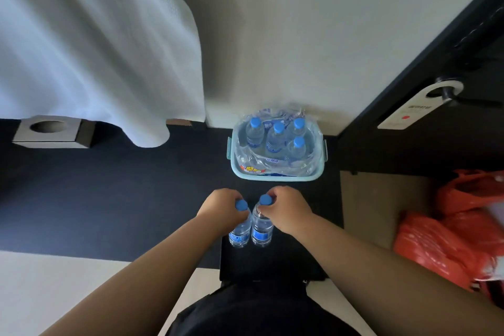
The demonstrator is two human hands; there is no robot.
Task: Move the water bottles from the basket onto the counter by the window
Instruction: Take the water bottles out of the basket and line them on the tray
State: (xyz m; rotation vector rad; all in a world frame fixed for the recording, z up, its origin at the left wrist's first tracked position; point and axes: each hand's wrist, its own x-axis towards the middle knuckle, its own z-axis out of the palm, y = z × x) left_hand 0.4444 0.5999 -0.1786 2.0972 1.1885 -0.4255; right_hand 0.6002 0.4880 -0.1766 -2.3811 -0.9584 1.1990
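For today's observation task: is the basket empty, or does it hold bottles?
Not empty: four blue-capped bottles stand upright in the basket, inside clear plastic wrap.

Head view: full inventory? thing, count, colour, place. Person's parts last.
bottles in basket: 4, clear with blue caps, upright
basket: 1, pale teal, on dark surface against white wall
plastic wrap: 1, clear with print, inside basket around bottles
left-hand bottle: 1, clear, blue cap and label, below basket
right-hand bottle: 1, same, beside it
curtain: 1, white, upper left
square box: 1, grey, round hole on top, left
door: 1, dark, right
door hanger: 1, white with red dot, on handle
plastic bags: count unclear, orange, lower right
left hand: fingers grip left-hand bottle's neck
right hand: fingers grip right-hand bottle's neck
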